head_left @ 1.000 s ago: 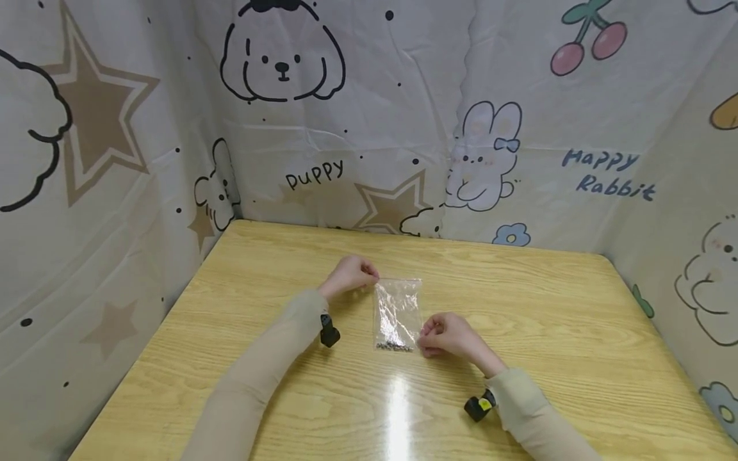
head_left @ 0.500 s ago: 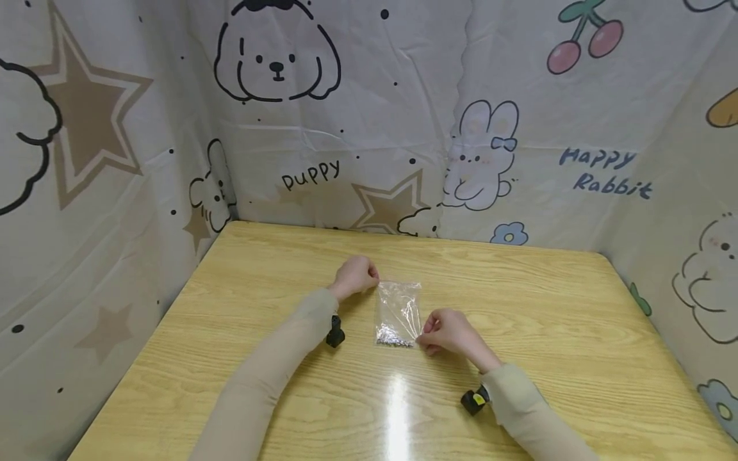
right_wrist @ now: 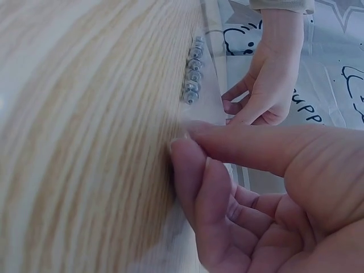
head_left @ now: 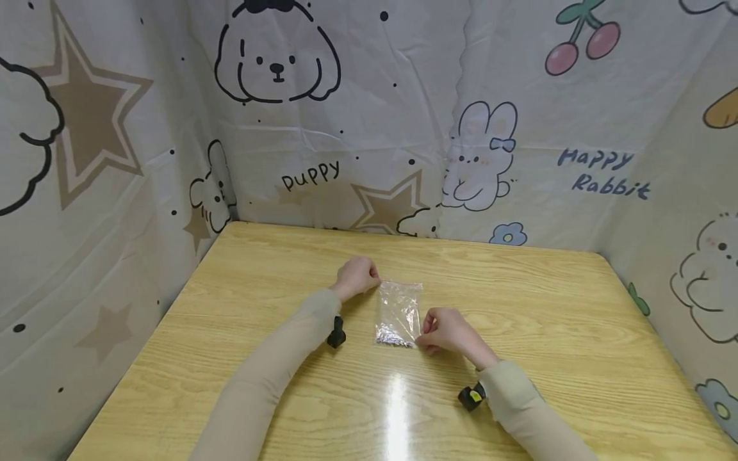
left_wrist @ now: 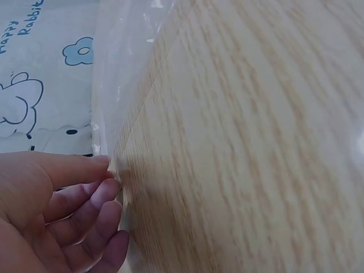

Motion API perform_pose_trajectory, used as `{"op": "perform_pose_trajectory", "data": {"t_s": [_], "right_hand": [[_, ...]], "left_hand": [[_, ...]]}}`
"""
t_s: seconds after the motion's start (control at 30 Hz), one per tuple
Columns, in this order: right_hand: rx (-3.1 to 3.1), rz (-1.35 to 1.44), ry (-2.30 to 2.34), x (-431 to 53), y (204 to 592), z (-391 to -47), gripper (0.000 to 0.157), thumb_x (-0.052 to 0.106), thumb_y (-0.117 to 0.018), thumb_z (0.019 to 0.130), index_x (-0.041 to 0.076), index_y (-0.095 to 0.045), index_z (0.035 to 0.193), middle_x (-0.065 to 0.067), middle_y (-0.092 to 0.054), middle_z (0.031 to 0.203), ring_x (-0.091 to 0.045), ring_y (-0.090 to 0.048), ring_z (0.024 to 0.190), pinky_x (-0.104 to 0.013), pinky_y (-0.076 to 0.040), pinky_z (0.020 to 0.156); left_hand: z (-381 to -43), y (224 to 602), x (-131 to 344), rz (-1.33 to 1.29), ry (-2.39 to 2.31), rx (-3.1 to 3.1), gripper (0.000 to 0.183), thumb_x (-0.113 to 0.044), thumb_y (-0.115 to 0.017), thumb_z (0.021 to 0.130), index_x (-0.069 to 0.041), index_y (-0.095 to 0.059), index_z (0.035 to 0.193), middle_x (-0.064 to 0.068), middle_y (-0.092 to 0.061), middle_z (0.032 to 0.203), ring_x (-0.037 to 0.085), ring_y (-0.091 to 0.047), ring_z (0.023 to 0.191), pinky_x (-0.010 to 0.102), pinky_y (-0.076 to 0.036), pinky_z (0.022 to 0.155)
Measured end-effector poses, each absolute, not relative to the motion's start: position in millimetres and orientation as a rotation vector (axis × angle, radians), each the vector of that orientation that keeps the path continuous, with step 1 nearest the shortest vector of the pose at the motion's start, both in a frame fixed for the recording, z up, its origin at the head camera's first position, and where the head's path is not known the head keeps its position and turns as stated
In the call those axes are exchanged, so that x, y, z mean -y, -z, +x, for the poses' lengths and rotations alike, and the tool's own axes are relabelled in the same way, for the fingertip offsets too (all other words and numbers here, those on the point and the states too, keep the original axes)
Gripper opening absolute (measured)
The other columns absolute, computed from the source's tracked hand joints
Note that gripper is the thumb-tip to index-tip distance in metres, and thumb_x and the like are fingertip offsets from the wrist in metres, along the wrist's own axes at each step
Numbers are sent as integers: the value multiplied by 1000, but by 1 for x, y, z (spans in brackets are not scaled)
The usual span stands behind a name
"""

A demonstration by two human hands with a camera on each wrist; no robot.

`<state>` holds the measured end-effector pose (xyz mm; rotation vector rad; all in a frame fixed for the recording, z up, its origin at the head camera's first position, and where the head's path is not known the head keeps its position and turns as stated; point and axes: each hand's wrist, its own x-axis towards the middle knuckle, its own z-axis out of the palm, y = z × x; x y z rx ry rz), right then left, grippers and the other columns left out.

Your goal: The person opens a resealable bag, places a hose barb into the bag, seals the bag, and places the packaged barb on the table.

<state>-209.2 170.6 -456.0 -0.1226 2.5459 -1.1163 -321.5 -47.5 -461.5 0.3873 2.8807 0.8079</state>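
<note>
A clear plastic zip bag (head_left: 399, 312) lies on the table, its zip edge toward the far side. Small shiny metal pieces (right_wrist: 194, 71) are lined up along the bag's near edge in the right wrist view. My left hand (head_left: 357, 276) pinches the bag's far left corner between thumb and index finger; in the left wrist view the film (left_wrist: 122, 68) stretches away from those fingertips. At the near right corner, my right hand (head_left: 451, 331) pinches the bag between thumb and index finger, its other fingers curled.
The wood-grain table (head_left: 277, 397) runs back to a hanging cloth (head_left: 369, 128) printed with cartoon animals, which also closes off both sides. Black wrist cameras sit under both sleeves. A bright light reflection (head_left: 396, 416) lies on the near tabletop.
The right fingers have closed in on the bag's near right corner, and the bag's film has wrinkled differently. Its near edge sits slightly farther back. The left wrist has turned a little.
</note>
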Motion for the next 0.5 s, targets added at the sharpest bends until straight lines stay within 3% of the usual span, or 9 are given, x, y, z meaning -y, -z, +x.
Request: {"op": "perform_pose_trajectory", "data": {"t_s": [0.33,0.5], "right_hand": [[-2555,-152,1108,-174,456,-212,22,11,-77,84,1,-58,85,-11,-68,74,-15,-69,60,-29,-60,59],[-2573,-154,1068,-179,455,-218,19,15,-73,89,1,-60,87,-10,-70,78,-14,-69,63,-28,-60,61]], "left_hand": [[-320,463,50,356,-849,-2882,13,-22,-73,90,-10,-73,87,3,-71,78,10,-56,56,23,-42,57],[-317,461,52,358,-862,-2882,13,-21,-73,90,-8,-73,90,5,-73,88,13,-61,65,26,-47,62]]}}
